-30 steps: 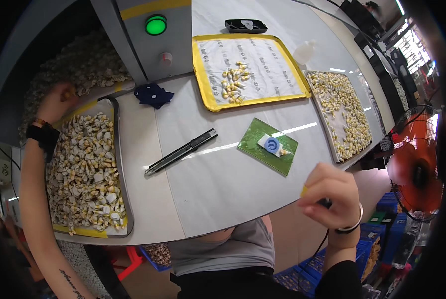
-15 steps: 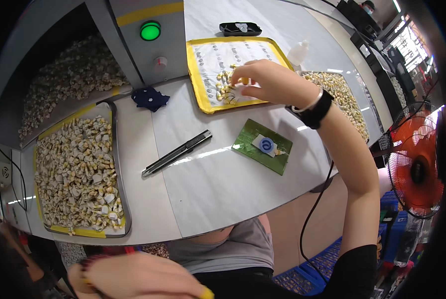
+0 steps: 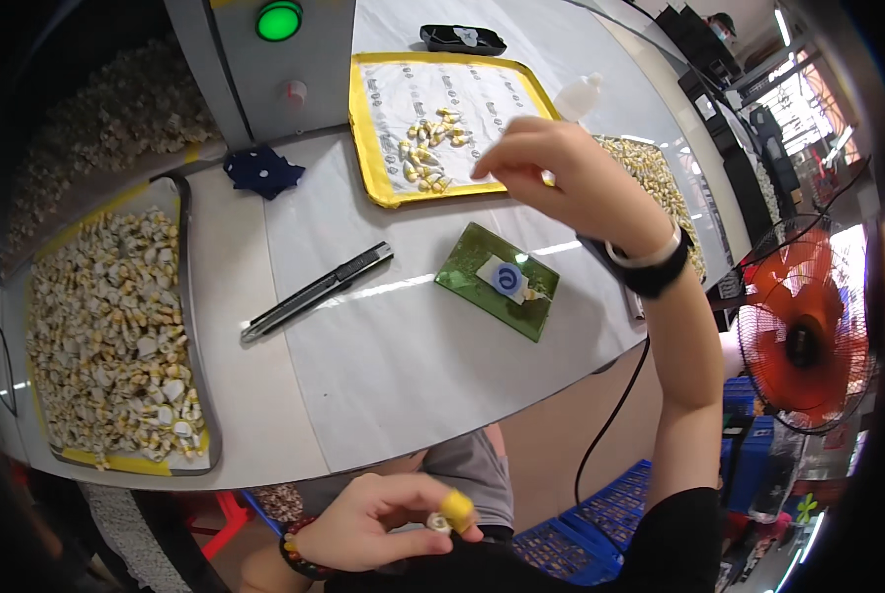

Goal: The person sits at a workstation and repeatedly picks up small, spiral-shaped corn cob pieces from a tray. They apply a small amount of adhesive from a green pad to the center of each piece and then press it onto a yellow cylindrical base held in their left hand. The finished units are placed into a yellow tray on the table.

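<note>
My left hand [image 3: 378, 524] is low at the front, below the table edge. It pinches a small whitish piece [image 3: 439, 522] between thumb and fingers; a yellow wrap [image 3: 456, 508] covers one fingertip. My right hand [image 3: 566, 178] hovers by the right edge of a yellow-rimmed tray [image 3: 374, 180]. Its fingers are curled together, and what they hold, if anything, is hidden. On the tray's white lining lie several small white-and-yellow pieces [image 3: 421, 156]. Nearer me, a green slab [image 3: 480, 299] bears a small white item with a blue round top [image 3: 507, 280].
A tray heaped with small pieces [image 3: 116, 336] stands at left, beside a grey housing with a green light [image 3: 279, 20]. A black cutter knife [image 3: 319, 292], dark blue cloth [image 3: 263, 172], white bottle [image 3: 579, 97] and black dish [image 3: 463, 40] lie about. An orange fan [image 3: 803, 336] stands right.
My right hand has drawn back rightward from the pieces on the yellow-rimmed tray. My left hand has turned and moved right, bringing the whitish piece into view. The whole view has shifted slightly.
</note>
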Demonstrator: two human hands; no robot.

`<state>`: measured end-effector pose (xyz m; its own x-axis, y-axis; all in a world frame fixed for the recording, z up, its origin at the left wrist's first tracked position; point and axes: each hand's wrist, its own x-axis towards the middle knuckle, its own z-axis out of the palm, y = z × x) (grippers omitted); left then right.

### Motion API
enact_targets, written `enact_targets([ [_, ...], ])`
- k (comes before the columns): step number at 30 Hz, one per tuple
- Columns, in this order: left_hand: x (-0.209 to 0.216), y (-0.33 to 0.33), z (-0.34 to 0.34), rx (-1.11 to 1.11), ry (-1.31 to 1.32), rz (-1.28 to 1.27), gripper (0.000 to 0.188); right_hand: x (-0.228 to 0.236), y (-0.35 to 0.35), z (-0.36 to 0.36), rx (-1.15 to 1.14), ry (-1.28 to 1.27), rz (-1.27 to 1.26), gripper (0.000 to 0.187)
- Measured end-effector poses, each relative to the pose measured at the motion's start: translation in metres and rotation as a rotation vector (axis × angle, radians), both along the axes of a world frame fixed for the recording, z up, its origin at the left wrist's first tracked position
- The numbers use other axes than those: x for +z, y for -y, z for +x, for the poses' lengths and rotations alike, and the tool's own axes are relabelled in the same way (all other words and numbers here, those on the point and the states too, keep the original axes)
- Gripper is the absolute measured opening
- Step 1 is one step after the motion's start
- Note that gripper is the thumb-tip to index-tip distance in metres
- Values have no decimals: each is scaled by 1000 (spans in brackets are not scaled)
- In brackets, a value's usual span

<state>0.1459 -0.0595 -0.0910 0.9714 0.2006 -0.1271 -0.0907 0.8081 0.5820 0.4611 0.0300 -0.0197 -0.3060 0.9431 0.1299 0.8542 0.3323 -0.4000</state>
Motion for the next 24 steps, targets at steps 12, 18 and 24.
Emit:
enact_targets([
  [12, -25, -16, 3, 91, 444, 124, 41, -21, 87, -16, -232, -129, 44, 6],
  [18, -15, -4, -7, 156, 254, -159, 36, -20, 83, -18, -130, 87, 100, 8],
  [24, 2, 0, -1, 348, -15, -161, 42, -22, 78, -21, -27, 195, 102, 10],
])
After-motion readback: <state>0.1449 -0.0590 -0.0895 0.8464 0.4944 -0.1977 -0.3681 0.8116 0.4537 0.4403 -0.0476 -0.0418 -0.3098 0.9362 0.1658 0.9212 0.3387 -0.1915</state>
